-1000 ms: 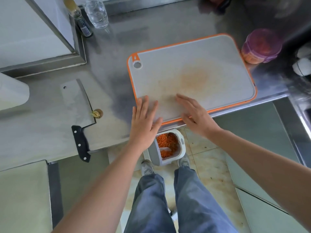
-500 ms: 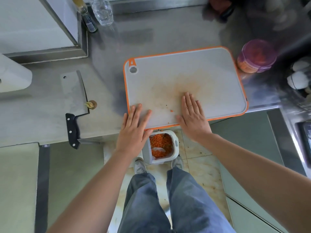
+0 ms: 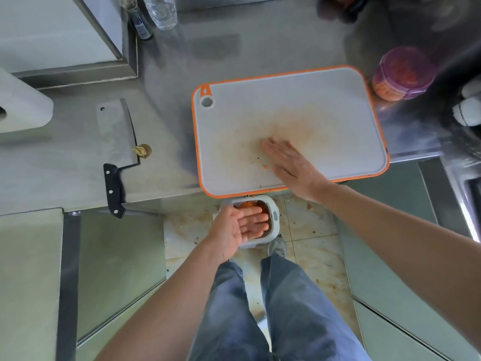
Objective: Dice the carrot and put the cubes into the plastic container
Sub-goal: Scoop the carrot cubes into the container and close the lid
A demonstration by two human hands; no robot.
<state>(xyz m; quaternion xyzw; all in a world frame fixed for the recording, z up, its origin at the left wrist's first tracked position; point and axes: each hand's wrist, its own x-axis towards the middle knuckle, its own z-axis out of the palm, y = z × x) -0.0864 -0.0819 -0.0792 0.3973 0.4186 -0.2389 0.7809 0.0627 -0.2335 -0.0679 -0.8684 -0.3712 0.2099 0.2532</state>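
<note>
Step in hand, as judged: clearing up after dicing. No whole carrot lies on the board [image 3: 299, 100], only an orange stain and one loose bit [image 3: 265, 167] near its near edge. The jar [image 3: 403, 74] with the purple lid, far right and just beside the board's corner, holds orange stuff, probably the cubes, and its lid looks on. A white bin [image 3: 274, 217] stands on the floor below the board's near edge, with orange scraps inside. Right hand [image 3: 291, 165]: palm down, flat on the board, fingers straight and pressed together, pointing far-left, with the bit just beside its left edge. Left hand [image 3: 234, 227]: below counter level, palm up over the bin, fingers straight and side by side, shallowly cupped; whether anything lies in it, cannot tell. Next move calls for a sweep of the right hand toward the near edge, carrying the bit off into the waiting palm or bin. The cleaver [image 3: 114, 131] lies untouched on the counter [image 3: 78, 165] to the left, a carrot stub [image 3: 142, 151] against its blade.
</note>
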